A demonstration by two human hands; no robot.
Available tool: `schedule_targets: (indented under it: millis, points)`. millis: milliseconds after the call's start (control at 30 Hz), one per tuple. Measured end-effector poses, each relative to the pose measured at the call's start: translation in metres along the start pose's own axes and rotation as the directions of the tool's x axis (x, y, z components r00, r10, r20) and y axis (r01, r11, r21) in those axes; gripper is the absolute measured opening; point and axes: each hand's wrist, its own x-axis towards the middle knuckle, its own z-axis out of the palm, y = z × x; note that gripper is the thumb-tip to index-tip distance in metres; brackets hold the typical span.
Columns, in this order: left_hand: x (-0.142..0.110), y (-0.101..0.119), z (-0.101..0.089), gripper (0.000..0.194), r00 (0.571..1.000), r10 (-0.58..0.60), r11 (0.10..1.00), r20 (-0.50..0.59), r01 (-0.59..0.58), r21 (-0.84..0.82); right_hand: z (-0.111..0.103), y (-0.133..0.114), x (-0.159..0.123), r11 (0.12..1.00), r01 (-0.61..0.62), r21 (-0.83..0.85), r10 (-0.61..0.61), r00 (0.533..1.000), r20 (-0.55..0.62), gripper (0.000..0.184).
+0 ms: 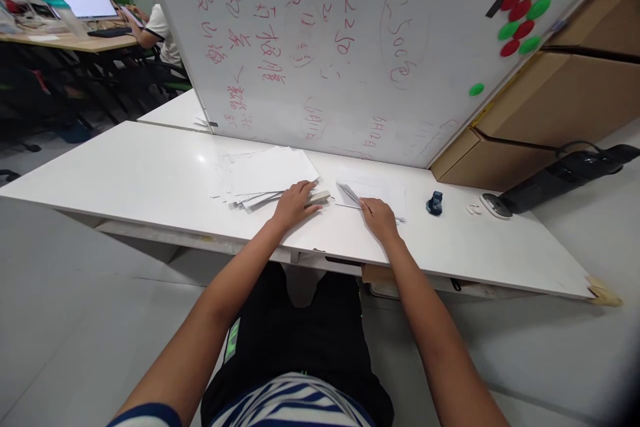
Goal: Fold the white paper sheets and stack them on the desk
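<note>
My left hand point(295, 207) rests on the desk at the near right corner of a loose stack of white paper sheets point(275, 172). Between its thumb and fingers lies a pale, slim, bar-shaped object point(320, 197), whose kind I cannot make out. My right hand point(380, 218) pinches a folded or lifted sheet of paper point(349, 192) by its near edge, tilted up from the desk. Beneath and behind that sheet lies a second, smaller pile of papers point(393, 195). My right fingertips are partly hidden.
A whiteboard point(320, 47) with red writing and magnets stands along the desk's back edge. To the right are a small dark blue object point(435, 203), a computer mouse point(496, 205), a black bottle point(560, 180) and cardboard boxes point(590, 100). A person point(167, 37) sits at another desk, far left.
</note>
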Motion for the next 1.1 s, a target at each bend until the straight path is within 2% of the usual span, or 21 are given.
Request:
schedule_targets:
  millis: [333,467,567,633,667,700,733,767,833,867,900,933,1033,1100]
  points:
    - [0.001,-0.001,0.001,0.057,1.0,-0.002,1.0,0.004,0.002,0.003,0.0,0.0,0.0,1.0,-0.001,-0.018,0.001,1.0,-0.008,0.041]
    - [0.001,-0.001,-0.002,0.051,0.999,0.023,1.0,-0.038,-0.024,-0.012,0.002,-0.001,-0.001,0.997,0.008,-0.077,-0.012,0.999,-0.05,0.042]
    - [-0.004,0.014,-0.006,0.035,0.993,0.103,0.991,-0.059,-0.108,-0.081,0.003,-0.001,-0.002,0.991,0.024,-0.134,-0.038,0.994,-0.106,0.041]
    - [-0.007,0.034,-0.006,0.031,0.987,0.158,0.963,-0.027,-0.16,-0.219,0.002,-0.001,-0.003,0.987,0.035,-0.157,-0.057,0.989,-0.135,0.04]
    - [-0.007,0.047,-0.004,0.032,0.988,0.152,0.936,-0.002,-0.144,-0.322,0.002,-0.002,-0.003,0.986,0.043,-0.161,-0.066,0.988,-0.141,0.039]
    - [-0.006,0.06,-0.001,0.035,0.995,0.097,0.892,0.025,-0.076,-0.445,0.001,-0.002,-0.003,0.986,0.049,-0.161,-0.072,0.987,-0.141,0.039]
    - [-0.003,0.073,0.004,0.039,0.997,0.001,0.815,0.079,0.045,-0.578,0.0,-0.003,-0.003,0.986,0.053,-0.158,-0.075,0.988,-0.136,0.038]
    - [0.001,0.084,0.01,0.044,0.98,-0.103,0.685,0.173,0.196,-0.702,0.0,-0.004,-0.004,0.987,0.054,-0.153,-0.074,0.989,-0.129,0.038]
    - [0.01,0.1,0.022,0.053,0.882,-0.227,0.332,0.413,0.469,-0.819,-0.002,-0.006,-0.004,0.99,0.049,-0.132,-0.064,0.991,-0.115,0.037]
    - [0.015,0.104,0.028,0.054,0.834,-0.238,0.178,0.497,0.541,-0.822,-0.002,-0.006,-0.004,0.993,0.044,-0.11,-0.056,0.993,-0.106,0.036]
    - [0.02,0.105,0.034,0.054,0.805,-0.234,0.061,0.545,0.572,-0.818,-0.003,-0.006,-0.004,0.996,0.04,-0.078,-0.047,0.994,-0.097,0.034]
    - [0.023,0.104,0.038,0.052,0.799,-0.225,-0.021,0.557,0.568,-0.823,-0.003,-0.005,-0.003,0.999,0.036,-0.034,-0.039,0.995,-0.09,0.032]
    - [0.025,0.095,0.044,0.04,0.825,-0.224,-0.183,0.519,0.487,-0.854,-0.003,-0.001,-0.003,0.987,0.003,0.158,0.009,0.997,-0.076,0.025]
    - [0.024,0.089,0.043,0.034,0.818,-0.216,-0.263,0.534,0.478,-0.838,-0.003,0.003,-0.002,0.949,-0.058,0.31,0.076,0.996,-0.047,0.022]
